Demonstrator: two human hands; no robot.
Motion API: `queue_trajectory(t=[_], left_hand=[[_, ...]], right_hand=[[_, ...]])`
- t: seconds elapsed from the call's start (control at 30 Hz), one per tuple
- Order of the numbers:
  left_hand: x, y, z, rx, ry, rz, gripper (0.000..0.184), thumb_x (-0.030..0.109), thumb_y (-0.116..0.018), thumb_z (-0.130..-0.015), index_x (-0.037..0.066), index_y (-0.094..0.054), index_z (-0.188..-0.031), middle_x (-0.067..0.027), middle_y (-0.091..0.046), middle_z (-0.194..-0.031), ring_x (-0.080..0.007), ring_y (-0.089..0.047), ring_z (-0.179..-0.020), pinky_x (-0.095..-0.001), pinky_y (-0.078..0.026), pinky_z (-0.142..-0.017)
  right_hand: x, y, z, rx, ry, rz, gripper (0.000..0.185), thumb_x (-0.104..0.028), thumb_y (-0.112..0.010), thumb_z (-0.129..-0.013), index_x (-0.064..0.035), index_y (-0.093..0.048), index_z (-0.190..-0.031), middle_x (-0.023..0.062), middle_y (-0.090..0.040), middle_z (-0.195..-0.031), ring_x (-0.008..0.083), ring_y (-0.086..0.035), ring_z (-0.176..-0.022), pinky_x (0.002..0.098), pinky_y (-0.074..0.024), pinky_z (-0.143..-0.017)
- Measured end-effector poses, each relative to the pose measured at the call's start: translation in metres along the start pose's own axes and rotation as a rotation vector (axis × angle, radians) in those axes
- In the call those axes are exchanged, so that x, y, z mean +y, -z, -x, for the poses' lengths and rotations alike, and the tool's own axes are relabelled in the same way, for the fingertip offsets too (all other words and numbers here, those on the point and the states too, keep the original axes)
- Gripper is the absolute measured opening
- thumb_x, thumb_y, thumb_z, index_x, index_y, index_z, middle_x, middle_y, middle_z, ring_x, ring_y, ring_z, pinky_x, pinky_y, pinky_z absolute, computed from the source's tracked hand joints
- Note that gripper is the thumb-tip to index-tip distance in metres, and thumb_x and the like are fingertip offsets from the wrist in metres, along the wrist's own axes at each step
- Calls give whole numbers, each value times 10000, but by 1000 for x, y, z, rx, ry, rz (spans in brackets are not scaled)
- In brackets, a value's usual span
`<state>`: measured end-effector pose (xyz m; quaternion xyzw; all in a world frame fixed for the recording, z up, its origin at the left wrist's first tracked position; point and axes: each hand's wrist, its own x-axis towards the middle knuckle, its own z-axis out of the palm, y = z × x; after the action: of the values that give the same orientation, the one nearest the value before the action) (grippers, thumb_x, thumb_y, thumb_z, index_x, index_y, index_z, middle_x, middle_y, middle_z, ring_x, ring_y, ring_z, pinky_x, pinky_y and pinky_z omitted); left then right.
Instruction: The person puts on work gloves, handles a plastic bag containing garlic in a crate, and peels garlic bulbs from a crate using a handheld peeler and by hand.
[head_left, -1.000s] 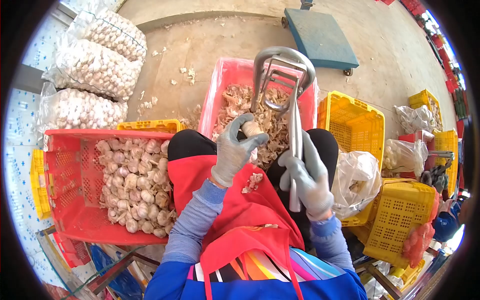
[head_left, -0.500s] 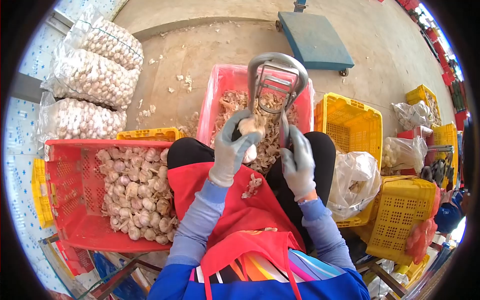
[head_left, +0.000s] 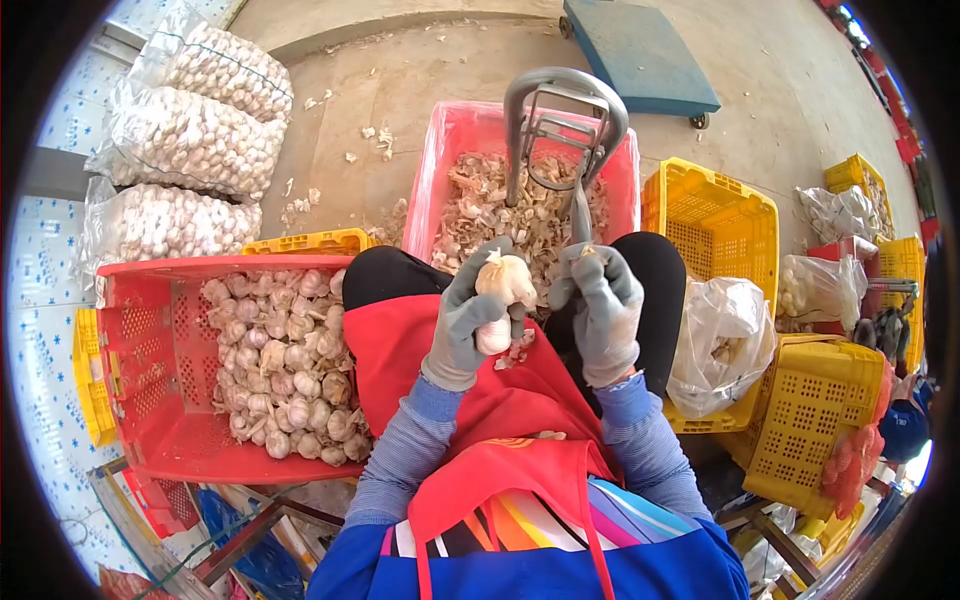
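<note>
My left hand, in a grey-palmed glove, is closed around two pale garlic bulbs, one above the other. The upper bulb has its neck pointing up. My right hand, gloved too, is closed just to the right of the bulbs, its fingers curled; a small brownish bit shows at the fingertips, too small to name. Just beyond that hand ends the lever of a grey metal frame tool. It rises over a pink crate of loose garlic skins.
A red crate of garlic bulbs stands at my left. Behind it are stacked clear sacks of garlic. On the right are yellow crates and a plastic bag. A blue platform cart stands ahead.
My right hand has come off the tool's lever and drawn closer, its fingers now curled. My left hand has moved nearer with the garlic, clear of the tool. The view has shifted slightly.
</note>
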<state>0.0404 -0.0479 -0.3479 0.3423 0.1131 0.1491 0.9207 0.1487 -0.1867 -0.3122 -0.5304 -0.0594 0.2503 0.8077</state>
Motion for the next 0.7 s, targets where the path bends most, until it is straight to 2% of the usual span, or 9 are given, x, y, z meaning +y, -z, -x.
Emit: queue_trajectory(t=[0.1, 0.17, 0.27, 0.37, 0.43, 0.5, 0.57, 0.6, 0.7], left_hand=[[1, -8, 1, -18, -72, 39, 671, 237, -697, -891, -9, -458, -1467, -120, -659, -1124, -149, -659, -806, -282, -583, -630], [0, -9, -1, 25, -92, -122, 603, 280, -651, -935, -22, -487, -1431, -114, -662, -1095, -139, -652, -775, -267, -567, -623], [5, -10, 8, -35, -155, -563, 521, 347, -573, -995, -35, -536, -1347, -108, -668, -1048, -132, -643, -738, -252, -544, -611], [1, 0, 10, -50, -10, -488, 524, 478, -465, -1050, -8, -586, -1203, -96, -674, -877, -143, -623, -637, -261, -510, -548], [-5, 8, 17, 21, 264, -57, 547, 517, -426, -1060, 9, -602, -1160, -90, -665, -803, -151, -614, -599, -270, -502, -525], [-12, 10, 13, 17, 258, -23, 582, 547, -351, -1080, 34, -626, -1081, -92, -649, -750, -176, -606, -566, -289, -493, -497], [-17, 14, 8, 1, 301, 112, 590, 549, -339, -1083, 38, -632, -1047, -94, -647, -753, -185, -602, -561, -297, -499, -497], [-19, 14, 6, 166, 372, 259, 625, 580, -328, -1076, 36, -631, -1019, -99, -649, -767, -190, -598, -570, -299, -503, -501], [-18, 19, 5, 106, 389, 384, 482, 486, -435, -1076, 39, -610, -1041, -107, -653, -786, -201, -629, -616, -318, -524, -520]], right_hand=[[21, 22, -5, -216, 76, 298, 281, -104, -669, -958, 34, -603, -1194, 53, -661, -955, 85, -623, -776, 258, -517, -666], [2, 2, 6, -334, 192, 429, 631, -32, -786, -787, 5, -548, -1371, 170, -595, -1224, 214, -661, -863, 293, -543, -745], [8, -2, -1, -367, 636, 771, 503, -40, -786, -764, -71, -694, -1258, 162, -648, -1119, 294, -684, -860, 300, -551, -730], [8, 7, -8, -404, 357, 752, 326, -29, -740, -820, -41, -738, -1146, 104, -692, -947, 231, -692, -794, 297, -542, -675], [1, 10, -13, -100, -201, 231, 162, -13, -624, -921, 11, -743, -1029, 58, -693, -786, 105, -646, -712, 293, -510, -598], [3, 21, -20, -183, -168, 342, 230, 2, -632, -908, 7, -716, -1122, 124, -720, -929, 161, -678, -733, 292, -535, -620], [2, 12, -17, -228, 325, 754, 318, 2, -665, -881, 7, -677, -1199, 164, -704, -1035, 240, -699, -800, 320, -555, -669], [-1, 8, -15, -243, 580, 952, 370, 1, -682, -868, 6, -658, -1237, 185, -695, -1088, 280, -709, -834, 333, -564, -693], [-14, 5, 8, -295, 427, 834, 540, -11, -737, -818, -34, -597, -1339, 209, -641, -1212, 379, -684, -954, 388, -567, -781]])
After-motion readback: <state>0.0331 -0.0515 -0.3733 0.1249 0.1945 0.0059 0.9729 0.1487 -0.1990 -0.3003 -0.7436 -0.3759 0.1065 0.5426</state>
